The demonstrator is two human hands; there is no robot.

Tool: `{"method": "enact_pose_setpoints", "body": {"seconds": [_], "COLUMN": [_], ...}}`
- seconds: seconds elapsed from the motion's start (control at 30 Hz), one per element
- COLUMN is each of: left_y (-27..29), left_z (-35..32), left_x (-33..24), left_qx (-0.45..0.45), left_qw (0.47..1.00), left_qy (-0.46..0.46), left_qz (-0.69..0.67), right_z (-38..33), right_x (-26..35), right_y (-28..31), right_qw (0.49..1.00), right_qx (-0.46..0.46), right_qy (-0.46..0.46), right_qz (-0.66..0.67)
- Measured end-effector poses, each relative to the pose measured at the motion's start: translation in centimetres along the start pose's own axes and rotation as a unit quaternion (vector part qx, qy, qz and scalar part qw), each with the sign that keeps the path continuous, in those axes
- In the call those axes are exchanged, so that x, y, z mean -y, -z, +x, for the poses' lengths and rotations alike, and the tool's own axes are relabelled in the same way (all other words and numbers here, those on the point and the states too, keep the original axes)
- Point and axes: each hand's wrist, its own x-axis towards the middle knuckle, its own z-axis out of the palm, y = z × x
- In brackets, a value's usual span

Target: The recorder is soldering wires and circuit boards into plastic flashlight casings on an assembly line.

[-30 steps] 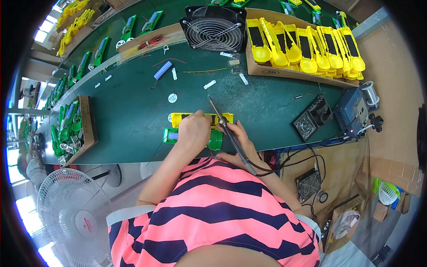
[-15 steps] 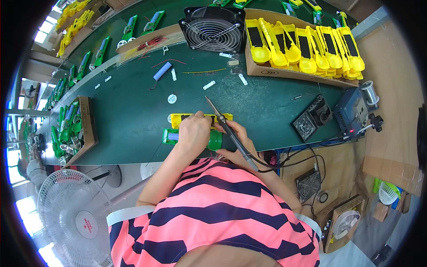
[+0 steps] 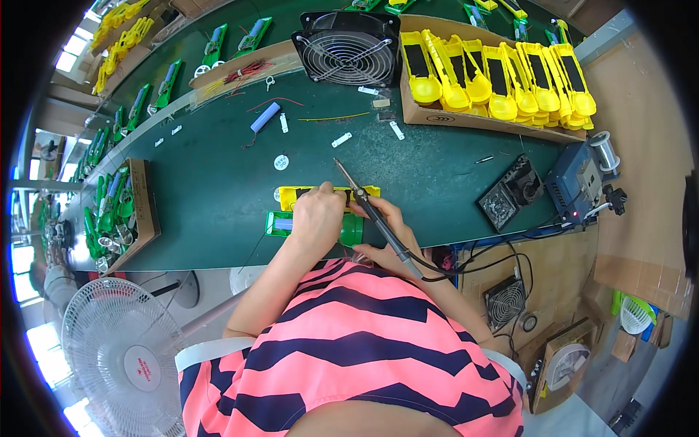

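Cardboard box (image 3: 466,118) at upper right holds yellow housings (image 3: 502,76) (about eight); right hand (image 3: 386,233) grips soldering iron (image 3: 368,207), left hand (image 3: 318,218) presses green housing (image 3: 349,230).

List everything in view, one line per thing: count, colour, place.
Soldering iron: one, dark, in the right hand, tip pointing up the bench.
Yellow housing: one, yellow, under both hands.
Green housing: one, green, at the near edge beneath the left hand.
Bench: one, dark green.
Fan: one, black, far edge.
Box of yellow shells: one cardboard box, many shells, far right.
Soldering station: one, blue, right end.
Battery cell: one, blue, far centre.
Tray of green parts: one, left edge.
Floor fan: one, white, lower left.
Left hand: on the housings.
Right hand: grips the iron.
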Motion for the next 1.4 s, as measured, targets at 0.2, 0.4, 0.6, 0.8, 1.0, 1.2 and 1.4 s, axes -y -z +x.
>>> {"method": "enact_pose_setpoints", "body": {"seconds": [0.2,0.4,0.6,0.8,1.0,1.2,1.4], "left_y": [1.0,4.2,-1.5,-2.1,-1.7,-0.7,-0.5], "left_z": [-0.4,-3.7,-7.3,-4.9,-3.7,-4.4,-4.4], "left_x": [0.3,2.6,2.5,0.3,0.5,1.0,1.2], "left_qx": [-0.012,-0.235,-0.239,-0.313,-0.281,-0.21,-0.194], "left_qw": [0.999,0.972,0.968,0.929,0.928,0.926,0.932], "left_qy": [-0.029,-0.006,-0.076,-0.046,-0.031,0.036,0.036], "left_qz": [-0.03,-0.021,0.032,-0.194,-0.242,-0.31,-0.305], "right_z": [0.1,0.9,2.4,2.0,0.5,-2.4,-3.1], "right_x": [0.1,0.5,1.6,1.4,2.1,2.2,0.6], "right_y": [0.0,0.8,2.3,2.0,1.7,2.4,-0.3], "right_qw": [1.0,0.999,0.999,0.999,0.98,0.973,0.962], "right_qx": [0.002,0.006,0.02,0.026,-0.097,-0.116,-0.236], "right_qy": [0.016,0.043,0.035,0.022,0.111,0.152,0.077], "right_qz": [0.012,0.013,-0.018,-0.031,-0.137,-0.129,0.109]}}
